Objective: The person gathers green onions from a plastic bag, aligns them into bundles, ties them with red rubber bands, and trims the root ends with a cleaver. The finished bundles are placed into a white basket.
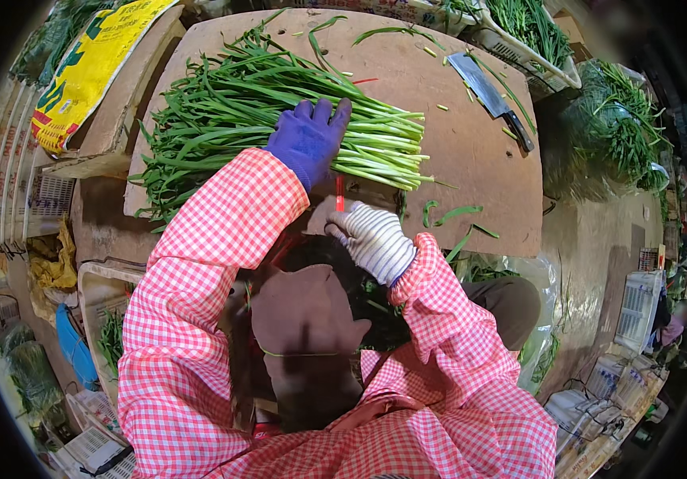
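Observation:
A thick bunch of garlic chives lies across the wooden board, leaves to the left and pale cut stems to the right. My left hand, in a purple glove, presses down on the bunch around its middle. Below it, at the board's near edge, my right hand wears a white striped glove and pinches a red tie strip. That strip runs up under the chives, and a short red end shows beyond the bunch. A cleaver with a black handle lies at the right of the board.
Loose leaves and stem bits are scattered on the wooden board. A crate of greens stands beyond its far right corner, with bagged greens farther right. At the left are a yellow printed sack and a blue object.

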Demonstrator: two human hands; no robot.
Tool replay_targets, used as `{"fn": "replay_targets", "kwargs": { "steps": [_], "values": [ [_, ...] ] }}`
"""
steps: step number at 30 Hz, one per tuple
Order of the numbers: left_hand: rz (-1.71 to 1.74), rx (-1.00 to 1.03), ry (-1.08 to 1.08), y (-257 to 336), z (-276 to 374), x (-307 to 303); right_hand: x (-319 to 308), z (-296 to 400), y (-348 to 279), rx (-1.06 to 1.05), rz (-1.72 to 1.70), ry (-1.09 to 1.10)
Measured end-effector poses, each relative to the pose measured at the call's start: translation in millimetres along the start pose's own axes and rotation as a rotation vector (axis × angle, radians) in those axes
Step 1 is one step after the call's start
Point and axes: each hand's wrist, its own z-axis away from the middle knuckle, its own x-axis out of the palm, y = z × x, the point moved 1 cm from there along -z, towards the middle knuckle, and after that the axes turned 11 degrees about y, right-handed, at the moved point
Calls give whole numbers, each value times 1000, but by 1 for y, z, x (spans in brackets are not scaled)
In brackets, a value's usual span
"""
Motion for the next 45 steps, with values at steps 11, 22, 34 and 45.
{"fn": "replay_targets", "kwargs": {
  "steps": [11,22,34,45],
  "values": [
    [187,18,-183,-4,8,-18,-47,-60,25,551,-424,217],
    [100,56,54,-3,17,-3,-81,-129,62,114,229,292],
    [186,210,19,-27,-31,-29,-43,-119,79,-75,155,-63],
    [300,274,-256,-39,-42,3,-61,-129,92,-180,37,-226]
  ]
}}
